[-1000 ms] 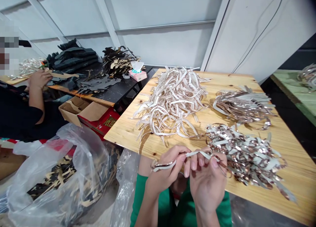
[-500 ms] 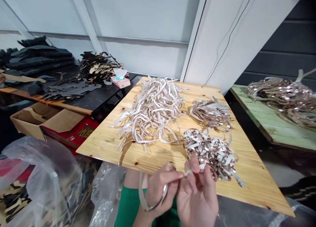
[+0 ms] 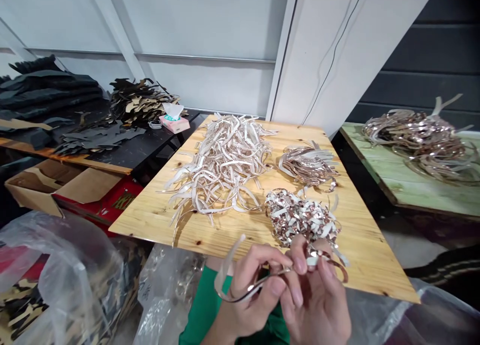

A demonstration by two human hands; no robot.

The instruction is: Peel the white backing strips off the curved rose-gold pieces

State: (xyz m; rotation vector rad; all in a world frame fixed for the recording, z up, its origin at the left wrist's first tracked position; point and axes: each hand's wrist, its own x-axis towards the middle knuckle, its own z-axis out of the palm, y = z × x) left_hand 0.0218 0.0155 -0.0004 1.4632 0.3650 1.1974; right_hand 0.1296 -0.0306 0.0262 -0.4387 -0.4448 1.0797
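Metallic strip (image 3: pixel 245 293) pinched between both hands (image 3: pixel 249 307) (image 3: pixel 318 310).

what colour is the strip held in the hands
The strip is shiny rose-gold with a pale off-white backing; head view.

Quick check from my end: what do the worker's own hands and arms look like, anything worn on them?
Both are bare: the left hand and right hand have no gloves, and no rings, watch or bands show. What shows of the wrists is unsleeved. A green garment shows beneath them.
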